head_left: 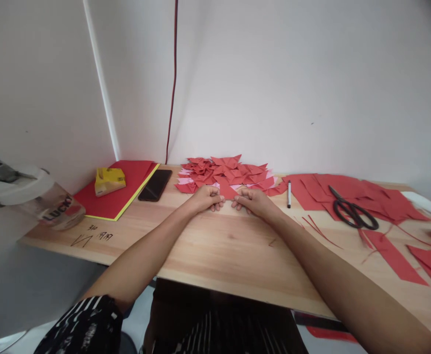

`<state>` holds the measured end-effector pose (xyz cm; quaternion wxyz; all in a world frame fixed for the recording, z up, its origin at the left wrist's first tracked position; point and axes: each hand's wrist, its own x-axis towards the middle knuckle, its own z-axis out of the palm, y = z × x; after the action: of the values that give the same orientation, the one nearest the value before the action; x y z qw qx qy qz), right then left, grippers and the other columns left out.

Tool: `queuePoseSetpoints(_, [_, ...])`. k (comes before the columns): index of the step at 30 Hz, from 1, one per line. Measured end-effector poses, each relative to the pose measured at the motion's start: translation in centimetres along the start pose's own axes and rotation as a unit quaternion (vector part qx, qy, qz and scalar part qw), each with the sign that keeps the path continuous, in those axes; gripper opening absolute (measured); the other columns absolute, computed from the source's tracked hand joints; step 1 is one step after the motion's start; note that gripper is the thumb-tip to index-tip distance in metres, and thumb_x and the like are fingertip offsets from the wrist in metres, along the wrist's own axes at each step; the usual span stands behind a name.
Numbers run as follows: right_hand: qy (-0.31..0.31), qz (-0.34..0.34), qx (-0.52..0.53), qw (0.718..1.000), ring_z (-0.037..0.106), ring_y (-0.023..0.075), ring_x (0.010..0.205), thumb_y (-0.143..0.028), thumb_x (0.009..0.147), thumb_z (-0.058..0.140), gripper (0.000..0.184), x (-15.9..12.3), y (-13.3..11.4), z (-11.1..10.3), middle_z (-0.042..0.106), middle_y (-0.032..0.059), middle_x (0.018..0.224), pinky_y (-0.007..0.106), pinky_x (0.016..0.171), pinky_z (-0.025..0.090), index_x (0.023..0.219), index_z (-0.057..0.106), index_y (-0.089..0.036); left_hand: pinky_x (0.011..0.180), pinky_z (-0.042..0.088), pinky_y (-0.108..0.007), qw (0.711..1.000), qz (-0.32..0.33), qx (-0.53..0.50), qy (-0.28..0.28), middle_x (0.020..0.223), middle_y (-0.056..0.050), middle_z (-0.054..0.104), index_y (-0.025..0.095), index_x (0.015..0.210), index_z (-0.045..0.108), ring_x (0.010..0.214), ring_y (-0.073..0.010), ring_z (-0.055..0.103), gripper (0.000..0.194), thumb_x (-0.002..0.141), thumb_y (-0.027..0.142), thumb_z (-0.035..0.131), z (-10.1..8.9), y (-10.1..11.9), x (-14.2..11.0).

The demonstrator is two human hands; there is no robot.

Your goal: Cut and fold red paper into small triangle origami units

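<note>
Both my hands meet over the middle of the wooden table, just in front of a pile of folded red and pink paper shapes (233,169). A small piece of red paper (227,190) spans the gap between them. My left hand (210,197) is closed, pinching its left side between thumb and fingers. At its right lower corner, my right hand (251,200) is closed in a pinch too. The fingers hide the paper's edges, and its outline blends into the red pile behind.
Right of the pile lie a marker (289,194), red paper sheets (311,191), black-handled scissors (353,214) and thin red strips (320,231). At left are a phone (155,185), a red folder (90,201) bearing a yellow packet (110,181), and a clear bottle (58,206).
</note>
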<state>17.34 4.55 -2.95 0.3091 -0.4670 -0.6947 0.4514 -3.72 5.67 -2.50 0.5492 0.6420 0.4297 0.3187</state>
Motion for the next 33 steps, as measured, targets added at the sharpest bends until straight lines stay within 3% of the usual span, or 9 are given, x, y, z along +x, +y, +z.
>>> queuePoseSetpoints(8, [0.004,-0.003,0.004,1.000,0.066,0.0110,0.064,-0.034,0.084,0.062,0.020,-0.18,-0.52,0.05,0.075,0.0077,0.084,0.014,0.042,0.040,0.073,0.063,-0.017,0.042,0.041,-0.015,1.000,-0.005,-0.005,-0.010,0.060,-0.003,0.065,0.009,0.065,0.057,0.045,-0.0061,0.058,0.019,0.082,0.013,0.063,-0.11,-0.31,0.25])
queuePoseSetpoints(33, [0.008,-0.002,0.001,1.000,0.066,0.0112,0.064,-0.033,0.084,0.061,0.019,-0.06,-0.26,0.04,0.075,0.0069,0.084,0.014,0.039,0.038,0.074,0.064,-0.017,0.042,0.042,-0.014,1.000,-0.018,-0.015,0.005,0.059,-0.003,0.065,0.006,0.071,0.062,0.043,-0.0053,0.057,0.015,0.080,0.017,0.068,0.10,-0.03,0.24])
